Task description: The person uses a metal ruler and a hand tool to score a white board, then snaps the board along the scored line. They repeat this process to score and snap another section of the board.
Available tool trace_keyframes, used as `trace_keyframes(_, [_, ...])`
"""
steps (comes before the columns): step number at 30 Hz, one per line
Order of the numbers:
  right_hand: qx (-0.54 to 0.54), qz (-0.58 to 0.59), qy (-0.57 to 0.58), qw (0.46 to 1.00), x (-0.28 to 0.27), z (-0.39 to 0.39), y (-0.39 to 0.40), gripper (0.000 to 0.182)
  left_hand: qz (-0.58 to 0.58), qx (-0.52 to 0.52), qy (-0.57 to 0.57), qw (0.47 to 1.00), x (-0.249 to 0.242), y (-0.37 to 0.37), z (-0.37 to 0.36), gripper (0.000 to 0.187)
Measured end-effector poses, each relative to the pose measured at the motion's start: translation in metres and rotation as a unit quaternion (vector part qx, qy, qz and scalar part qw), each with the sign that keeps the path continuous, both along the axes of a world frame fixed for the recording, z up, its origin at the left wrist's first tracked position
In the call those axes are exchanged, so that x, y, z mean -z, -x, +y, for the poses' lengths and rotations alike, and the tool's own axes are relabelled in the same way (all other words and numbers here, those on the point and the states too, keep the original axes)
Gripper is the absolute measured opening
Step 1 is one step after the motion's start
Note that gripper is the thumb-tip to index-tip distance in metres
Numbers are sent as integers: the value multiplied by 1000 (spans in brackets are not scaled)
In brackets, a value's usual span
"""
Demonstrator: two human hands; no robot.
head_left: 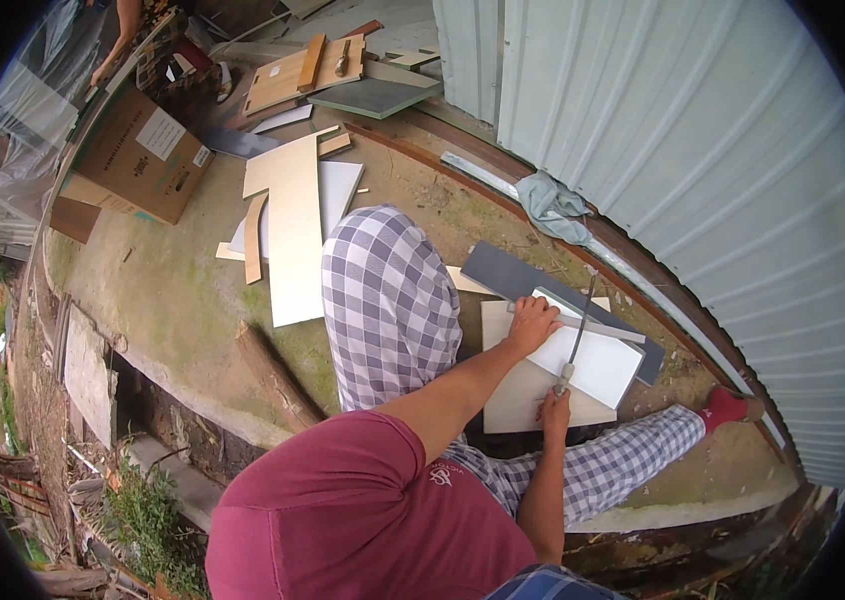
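Note:
My right hand [555,408] is closed round the handle of a thin-bladed hand saw [581,325], whose narrow blade points away from me across a white board [598,365]. Its fingers wrap the handle near the board's front edge. My left hand [535,325] presses down with bent fingers at the left end of a pale strip [603,325] lying along the far part of the white board. Beneath these are a light wooden board [506,400] and a dark grey panel [503,268]. My checked trouser legs [388,290] lie on both sides of the work.
Cut board pieces [293,270] lie beyond my bent knee, near a cardboard box [148,150]. A grey cloth [553,208] hangs over a rail by the corrugated metal wall [683,150]. A log [278,375] rests at left. Another person's arm [126,35] shows at top left.

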State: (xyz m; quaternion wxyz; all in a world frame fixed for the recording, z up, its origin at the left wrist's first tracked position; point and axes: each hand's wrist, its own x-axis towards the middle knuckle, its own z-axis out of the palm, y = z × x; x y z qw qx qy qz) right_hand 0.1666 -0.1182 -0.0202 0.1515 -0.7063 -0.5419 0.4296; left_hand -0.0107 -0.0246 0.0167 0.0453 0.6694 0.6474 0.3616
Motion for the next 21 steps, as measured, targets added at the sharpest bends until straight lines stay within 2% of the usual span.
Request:
trace_keyframes(4, [9,26,14,1000,-11,0,3,20,2,-1,-4,1000,0,0,0,22])
trace_keyframes(10, [-4,16,-6,1000,5,2,-2,21,-3,-1,29,1000,-3,-1,0,20])
trace_keyframes(17, [16,56,10,998,-13,2,4,21,-7,-5,34,999,1,0,1,20])
trace_keyframes(20, [10,44,17,999,-5,2,4,25,-8,-12,36,999,0,0,1,20])
trace_keyframes(21, [6,-16,-29,999,2,1,5,28,-10,-10,42,999,0,0,2,20])
